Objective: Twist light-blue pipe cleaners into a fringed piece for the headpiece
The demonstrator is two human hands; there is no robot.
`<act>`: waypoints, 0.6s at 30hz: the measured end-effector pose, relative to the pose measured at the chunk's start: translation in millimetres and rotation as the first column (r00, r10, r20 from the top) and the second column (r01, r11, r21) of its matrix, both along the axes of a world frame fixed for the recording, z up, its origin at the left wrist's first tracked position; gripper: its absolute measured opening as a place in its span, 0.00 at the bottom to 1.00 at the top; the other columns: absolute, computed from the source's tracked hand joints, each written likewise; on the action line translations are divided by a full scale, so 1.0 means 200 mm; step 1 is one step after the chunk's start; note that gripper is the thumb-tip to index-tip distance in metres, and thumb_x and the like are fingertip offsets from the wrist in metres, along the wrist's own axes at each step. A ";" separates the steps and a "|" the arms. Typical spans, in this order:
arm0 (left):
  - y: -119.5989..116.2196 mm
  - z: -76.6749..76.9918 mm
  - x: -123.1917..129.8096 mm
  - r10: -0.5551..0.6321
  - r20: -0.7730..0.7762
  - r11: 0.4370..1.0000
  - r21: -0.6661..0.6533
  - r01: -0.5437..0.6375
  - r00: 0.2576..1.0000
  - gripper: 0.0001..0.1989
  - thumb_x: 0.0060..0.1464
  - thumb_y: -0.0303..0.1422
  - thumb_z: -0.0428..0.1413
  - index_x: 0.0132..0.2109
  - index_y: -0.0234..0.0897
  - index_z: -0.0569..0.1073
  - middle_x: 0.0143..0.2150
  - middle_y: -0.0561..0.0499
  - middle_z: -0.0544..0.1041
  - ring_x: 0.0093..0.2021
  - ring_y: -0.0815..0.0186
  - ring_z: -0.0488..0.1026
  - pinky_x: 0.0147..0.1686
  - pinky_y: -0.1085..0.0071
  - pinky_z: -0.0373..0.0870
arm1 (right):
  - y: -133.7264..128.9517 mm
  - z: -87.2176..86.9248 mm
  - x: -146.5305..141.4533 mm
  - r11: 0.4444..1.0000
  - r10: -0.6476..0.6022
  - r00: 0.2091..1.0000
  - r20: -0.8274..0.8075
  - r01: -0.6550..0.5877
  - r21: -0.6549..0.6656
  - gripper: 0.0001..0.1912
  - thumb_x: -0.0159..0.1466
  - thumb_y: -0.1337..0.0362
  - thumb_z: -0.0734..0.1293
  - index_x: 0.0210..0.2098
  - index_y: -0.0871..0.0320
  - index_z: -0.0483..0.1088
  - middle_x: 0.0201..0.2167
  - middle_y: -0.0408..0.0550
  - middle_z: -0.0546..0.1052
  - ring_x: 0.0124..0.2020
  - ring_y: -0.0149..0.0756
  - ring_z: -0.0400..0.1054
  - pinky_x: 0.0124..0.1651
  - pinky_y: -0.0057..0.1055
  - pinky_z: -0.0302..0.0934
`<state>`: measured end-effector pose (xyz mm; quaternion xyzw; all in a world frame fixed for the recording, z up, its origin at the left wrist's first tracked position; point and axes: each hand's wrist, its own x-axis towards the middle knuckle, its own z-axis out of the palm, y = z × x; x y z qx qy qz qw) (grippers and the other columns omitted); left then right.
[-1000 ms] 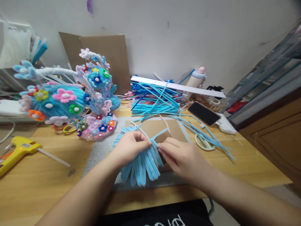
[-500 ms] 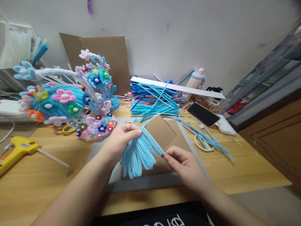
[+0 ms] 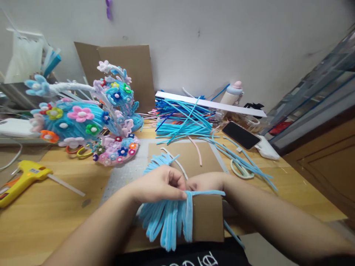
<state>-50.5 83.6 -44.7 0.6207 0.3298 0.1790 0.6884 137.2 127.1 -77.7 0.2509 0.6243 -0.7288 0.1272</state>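
Note:
My left hand [image 3: 163,184] pinches a bunch of looped light blue pipe cleaners [image 3: 169,221], its thumb on top near the edge of a small brown cardboard piece [image 3: 208,218]. The loops fan out below and also behind the hand. One light blue strand lies along the cardboard's top edge, and another end hangs beneath its lower right corner. My right hand [image 3: 205,180] is bent in behind the cardboard, close to the left fingers. Its own fingers are hidden there, so what they hold does not show.
A larger cardboard sheet [image 3: 205,153] lies on a grey mat [image 3: 119,181]. Behind it are piled blue pipe cleaners [image 3: 183,127], a phone [image 3: 241,135] and a bottle [image 3: 231,94]. Leftward stand a flower-covered pipe-cleaner craft [image 3: 80,122] and a yellow glue gun [image 3: 24,179].
Both hands came nearer my body with the looped bunch. The small cardboard rose off the mat and now stands upright beside the loops. My right hand went from the strand's end to behind the cardboard.

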 end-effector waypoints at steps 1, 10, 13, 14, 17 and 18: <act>0.00 -0.01 0.00 -0.017 -0.029 0.999 0.028 0.018 0.999 0.07 0.42 0.31 0.58 0.27 0.31 0.70 0.22 0.56 0.66 0.22 0.76 0.58 0.22 0.79 0.54 | 0.02 0.01 -0.02 0.997 0.022 0.998 0.054 -0.018 -0.073 0.14 0.45 0.58 0.70 0.20 0.64 0.67 0.13 0.37 0.63 0.16 0.24 0.58 0.20 0.21 0.55; 0.01 -0.04 0.00 0.030 -0.179 0.989 0.145 -0.004 0.983 0.07 0.43 0.33 0.55 0.26 0.31 0.68 0.21 0.57 0.62 0.22 0.75 0.55 0.22 0.78 0.52 | 0.10 0.23 -0.02 0.994 -0.044 0.990 0.132 0.057 -0.091 0.06 0.51 0.66 0.63 0.22 0.63 0.63 0.14 0.34 0.58 0.13 0.18 0.46 0.15 0.17 0.38; 0.01 -0.04 0.00 0.053 -0.196 0.985 0.170 -0.020 0.979 0.06 0.43 0.32 0.54 0.26 0.32 0.68 0.20 0.58 0.61 0.21 0.75 0.55 0.21 0.78 0.52 | 0.05 0.30 0.00 0.962 -0.062 0.984 0.167 0.014 0.273 0.04 0.52 0.68 0.61 0.23 0.62 0.64 0.16 0.37 0.61 0.15 0.20 0.49 0.17 0.19 0.42; 0.01 -0.05 0.00 0.057 -0.200 0.984 0.179 -0.021 0.978 0.06 0.42 0.31 0.54 0.26 0.32 0.68 0.20 0.58 0.61 0.21 0.75 0.55 0.21 0.78 0.52 | 0.02 0.32 0.00 0.912 -0.073 0.982 0.176 -0.006 0.411 0.04 0.53 0.68 0.60 0.23 0.62 0.64 0.16 0.37 0.61 0.16 0.20 0.50 0.18 0.20 0.44; 0.01 -0.07 0.01 0.096 -0.208 0.978 0.200 -0.053 0.973 0.05 0.42 0.31 0.53 0.26 0.32 0.68 0.20 0.58 0.61 0.21 0.75 0.55 0.20 0.78 0.51 | -0.08 0.34 0.00 0.694 -0.159 0.973 0.165 -0.009 0.720 0.07 0.55 0.67 0.60 0.22 0.61 0.65 0.16 0.37 0.62 0.18 0.23 0.52 0.20 0.21 0.46; 0.01 -0.07 0.02 0.128 -0.207 0.974 0.210 -0.084 0.970 0.05 0.42 0.31 0.53 0.26 0.32 0.68 0.19 0.58 0.61 0.21 0.75 0.55 0.20 0.78 0.51 | -0.11 0.34 0.00 0.617 -0.198 0.970 0.144 0.009 0.787 0.08 0.56 0.67 0.60 0.22 0.60 0.65 0.16 0.38 0.63 0.18 0.24 0.54 0.20 0.22 0.46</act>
